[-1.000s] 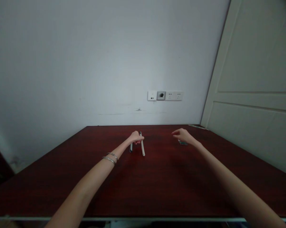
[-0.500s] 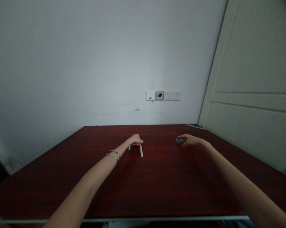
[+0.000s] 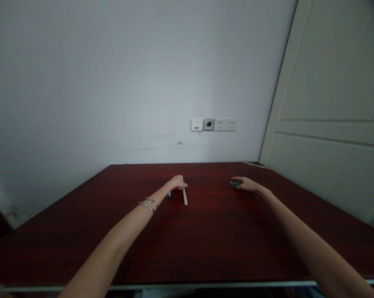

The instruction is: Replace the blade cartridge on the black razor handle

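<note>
Both arms reach far out over a dark red wooden table (image 3: 205, 240). My left hand (image 3: 177, 182), with two bangles on the wrist, is closed over the far ends of a white stick-like object (image 3: 184, 197) and a shorter dark one (image 3: 168, 194); both lie on the table and point back toward me. My right hand (image 3: 246, 184) rests low on the table with its fingers curled round a small dark greenish object (image 3: 234, 183) at its fingertips.
A white wall rises behind the table, with a row of sockets (image 3: 213, 124) on it. A pale panelled door (image 3: 329, 111) stands at the right. The table's light front edge (image 3: 187, 285) runs along the bottom.
My left hand lowered the white stick from tilted up to flat on the table. My right hand came down from above the small dark object and closed on it.
</note>
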Demonstrator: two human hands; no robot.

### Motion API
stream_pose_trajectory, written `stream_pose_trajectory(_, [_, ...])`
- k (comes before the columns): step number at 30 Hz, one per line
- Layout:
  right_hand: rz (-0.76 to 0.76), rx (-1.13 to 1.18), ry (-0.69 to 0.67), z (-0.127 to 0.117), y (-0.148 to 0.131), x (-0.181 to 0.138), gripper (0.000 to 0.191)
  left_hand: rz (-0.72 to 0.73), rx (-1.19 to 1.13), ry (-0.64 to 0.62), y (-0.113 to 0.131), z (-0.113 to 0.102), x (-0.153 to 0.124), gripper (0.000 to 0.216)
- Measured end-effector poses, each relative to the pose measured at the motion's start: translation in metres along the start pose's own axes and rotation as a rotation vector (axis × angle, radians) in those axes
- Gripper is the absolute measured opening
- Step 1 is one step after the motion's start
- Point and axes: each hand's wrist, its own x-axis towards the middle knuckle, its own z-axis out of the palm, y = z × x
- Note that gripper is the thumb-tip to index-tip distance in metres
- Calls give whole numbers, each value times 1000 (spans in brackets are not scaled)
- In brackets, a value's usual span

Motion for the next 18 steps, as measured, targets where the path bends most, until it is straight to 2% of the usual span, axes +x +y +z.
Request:
stream_pose_trajectory(3, [-47,47,-3,2,2,-2,63,27,-113,55,-6,-4,-5,27])
stream_pose_trajectory(7, [-47,75,42,5,-2,-9,60,22,-426,245,-23,-8,-17,31])
stream_pose_trajectory(10, [-80,71,82,9,-14,-9,59,2,-476,305,-39,-13,-24,38])
stream_pose_trajectory(13, [-156,67,78,17,-36,-2,59,-44,-489,325,-53,-19,-26,32])
stream_pose_trajectory(18, [-318,27,-54,35,-91,12,63,-132,-473,322,-69,-23,-26,26])
